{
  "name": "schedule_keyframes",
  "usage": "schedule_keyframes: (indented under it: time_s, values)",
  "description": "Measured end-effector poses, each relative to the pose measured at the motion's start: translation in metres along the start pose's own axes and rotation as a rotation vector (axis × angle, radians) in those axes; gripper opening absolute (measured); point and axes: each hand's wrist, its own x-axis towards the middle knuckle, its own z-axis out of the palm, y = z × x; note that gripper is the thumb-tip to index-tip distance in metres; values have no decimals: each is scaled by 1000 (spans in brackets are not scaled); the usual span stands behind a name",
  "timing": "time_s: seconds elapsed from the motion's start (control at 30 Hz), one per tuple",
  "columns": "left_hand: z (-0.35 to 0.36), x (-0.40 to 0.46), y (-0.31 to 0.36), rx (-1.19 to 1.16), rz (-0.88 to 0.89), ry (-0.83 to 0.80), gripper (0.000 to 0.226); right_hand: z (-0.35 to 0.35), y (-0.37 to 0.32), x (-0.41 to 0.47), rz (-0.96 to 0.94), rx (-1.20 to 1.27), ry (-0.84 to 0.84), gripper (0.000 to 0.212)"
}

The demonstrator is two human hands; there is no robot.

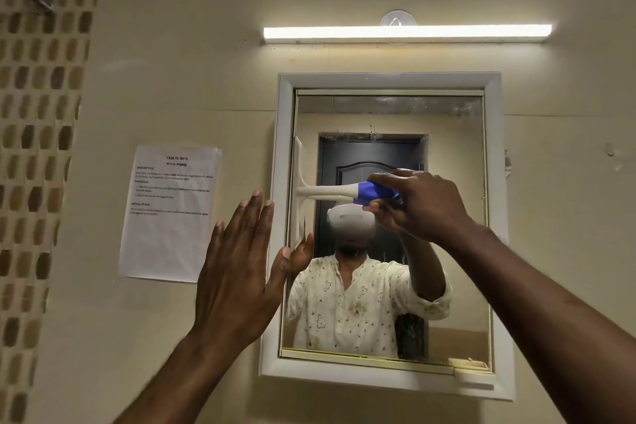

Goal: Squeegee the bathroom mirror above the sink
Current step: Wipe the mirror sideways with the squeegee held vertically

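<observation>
Counted: one mirror (385, 286), one squeegee (323, 191), two hands, one light bar (406, 34), one paper sheet (170, 213).

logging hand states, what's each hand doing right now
Left hand: open, fingers straight, beside the mirror frame.
Right hand: gripping the squeegee handle.

White-and-blue squeegee (330, 191), white-framed mirror (389, 155), brown-beige mosaic tiles (38, 113).

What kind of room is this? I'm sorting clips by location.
Probably a bathroom: a white-framed mirror hangs on the wall under a strip light, with mosaic tiles at left. No sink shows.
</observation>
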Motion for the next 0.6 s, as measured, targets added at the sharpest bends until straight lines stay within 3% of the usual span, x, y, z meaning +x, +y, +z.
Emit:
schedule_keyframes:
  time_s: [0.23,0.6]
  values:
    - [7,-1,4,-47,-5,-13,73,6,2,-4,27,32,-23,50]
    - [22,-1,25,-93,38,-4,61,-18,37,-31,96,59,-98,52]
